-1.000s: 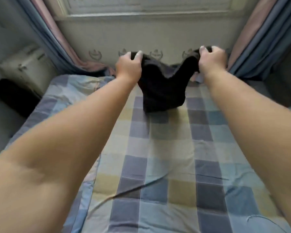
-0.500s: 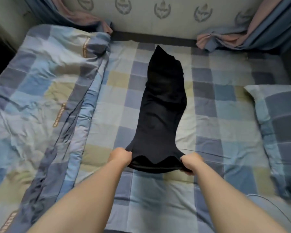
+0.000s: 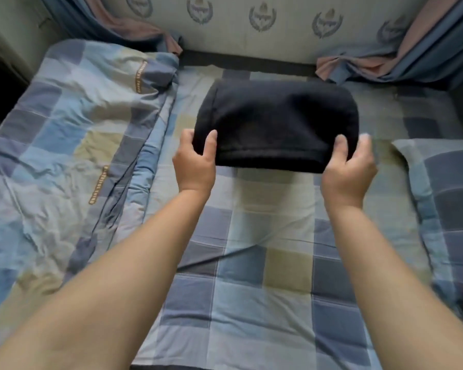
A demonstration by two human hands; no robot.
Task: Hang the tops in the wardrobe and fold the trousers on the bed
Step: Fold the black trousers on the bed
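Checked blue-and-yellow bedsheet (image 3: 251, 303) filling most of the frame, rumpled matching duvet (image 3: 64, 142) on the left, matching pillow (image 3: 449, 198) at right edge. Black soft-fabric trousers (image 3: 275, 124) upper centre, already doubled into a compact rectangle, resting on the sheet. Left hand (image 3: 194, 161) and right hand (image 3: 348, 166) each pinching a near corner, thumbs on top. Probably one last fold or a pat-down left. No tops or wardrobe in sight, so can't judge that half.

The single head-worn camera looks forward and steeply down, close over the bed (image 3: 254, 303), the wall (image 3: 251, 41) at twelve o'clock.
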